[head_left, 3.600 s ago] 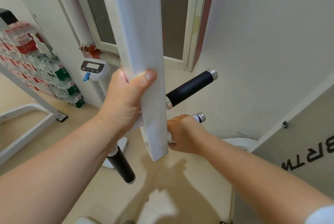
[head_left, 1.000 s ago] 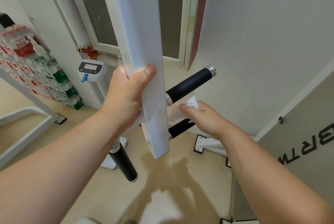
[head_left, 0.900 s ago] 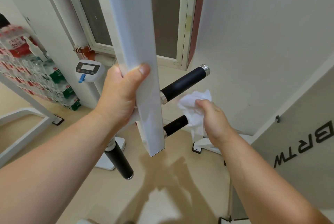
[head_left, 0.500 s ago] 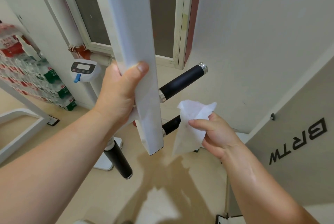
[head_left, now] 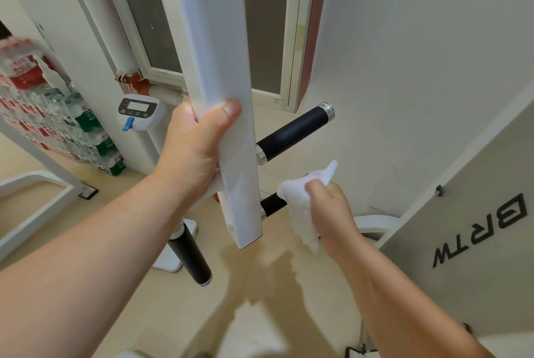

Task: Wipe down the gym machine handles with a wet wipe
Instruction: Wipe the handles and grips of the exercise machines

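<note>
Firmly, left hand (head_left: 190, 155) around the white bar (head_left: 219, 39), right hand (head_left: 332, 210) tight around wet wipe (head_left: 297, 198) against lower black handle (head_left: 270, 205).

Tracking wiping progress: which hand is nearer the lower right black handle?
Right. The right hand holds the wipe against that handle; the left hand grips the white post above it.

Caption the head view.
Left hand grips the white beam; right hand holds a wet wipe against the lower right black handle.

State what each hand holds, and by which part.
The left hand grips the white square machine bar near its lower end. The right hand pinches the crumpled white wet wipe at its top.
</note>
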